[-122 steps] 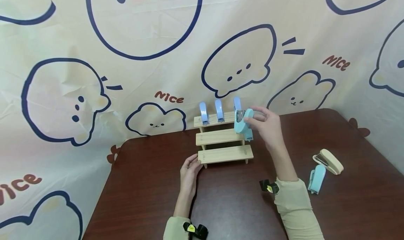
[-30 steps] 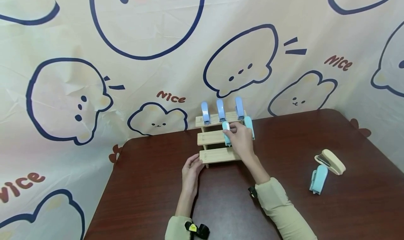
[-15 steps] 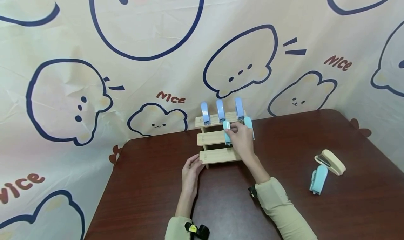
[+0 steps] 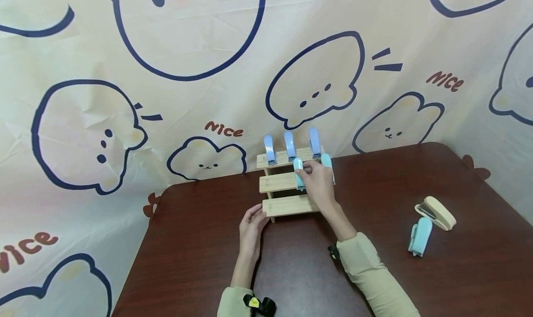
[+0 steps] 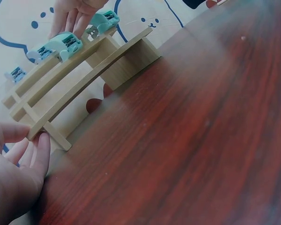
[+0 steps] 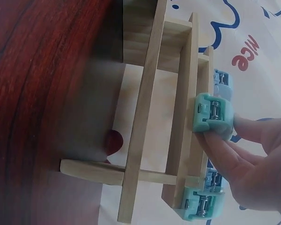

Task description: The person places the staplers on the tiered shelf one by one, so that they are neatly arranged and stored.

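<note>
A three-tier wooden stand stands near the back of the table. My left hand grips the left end of its lowest tier, thumb on top and fingers below in the left wrist view. My right hand pinches a teal stapler, held upright with its base at the middle tier. Another teal stapler stands at that tier's right end, partly hidden by my right hand in the head view. Blue staplers stand in a row on the top tier.
On the table to the right lie a cream stapler and a teal stapler, close together. A printed cloth hangs behind the table. A black wrist camera is strapped over the left sleeve.
Since the oldest frame, my right hand has moved left and down with its teal stapler, from the stand's right end to the middle tier. Over the last second the hands have barely moved.
</note>
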{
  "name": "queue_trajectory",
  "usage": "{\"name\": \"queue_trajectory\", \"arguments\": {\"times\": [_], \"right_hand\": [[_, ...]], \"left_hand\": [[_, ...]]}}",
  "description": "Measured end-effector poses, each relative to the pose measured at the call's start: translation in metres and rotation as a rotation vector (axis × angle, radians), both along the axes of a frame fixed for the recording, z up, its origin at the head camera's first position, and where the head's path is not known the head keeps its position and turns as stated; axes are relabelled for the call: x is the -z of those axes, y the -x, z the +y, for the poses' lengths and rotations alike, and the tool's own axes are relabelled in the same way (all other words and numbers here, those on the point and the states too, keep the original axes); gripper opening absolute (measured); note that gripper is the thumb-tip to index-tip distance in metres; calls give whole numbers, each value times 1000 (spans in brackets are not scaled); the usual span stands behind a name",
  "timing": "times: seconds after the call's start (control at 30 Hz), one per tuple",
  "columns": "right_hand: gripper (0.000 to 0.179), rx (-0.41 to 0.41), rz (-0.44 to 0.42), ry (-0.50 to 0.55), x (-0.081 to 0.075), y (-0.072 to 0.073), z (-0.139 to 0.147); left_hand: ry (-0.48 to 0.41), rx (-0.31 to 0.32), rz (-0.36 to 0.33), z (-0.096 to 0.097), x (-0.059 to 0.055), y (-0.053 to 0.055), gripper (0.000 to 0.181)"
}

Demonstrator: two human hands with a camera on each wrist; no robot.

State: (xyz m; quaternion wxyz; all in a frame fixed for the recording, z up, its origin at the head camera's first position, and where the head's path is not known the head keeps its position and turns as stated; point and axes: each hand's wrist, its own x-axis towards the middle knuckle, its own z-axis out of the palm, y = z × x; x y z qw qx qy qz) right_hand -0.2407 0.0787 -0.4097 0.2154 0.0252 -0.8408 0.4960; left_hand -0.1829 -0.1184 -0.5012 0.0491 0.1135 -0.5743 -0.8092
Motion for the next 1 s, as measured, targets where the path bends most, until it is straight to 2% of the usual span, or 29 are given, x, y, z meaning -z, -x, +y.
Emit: {"name": "queue_trajectory", "arguments": {"times": [0.17,0.3,0.6,0.8,1.0], "right_hand": [[26,-47,5,-27,-3,-1,1],[28,-49,33,-87,-9,-3,6],[22,-57,111,-229,-19,-15,36],[21,-54,106,-237,-23,-23,58],[21,-3,97,-224,-31,-27,76]], "left_hand": [[-1,-11,-8,-2,0,-1,34],[-6,-12,-4,-2,-1,-1,34],[-5,-7,5,-1,-1,1,34],[-3,1,2,-1,-1,0,36],[-9,1,7,0,1,1,35]]}}
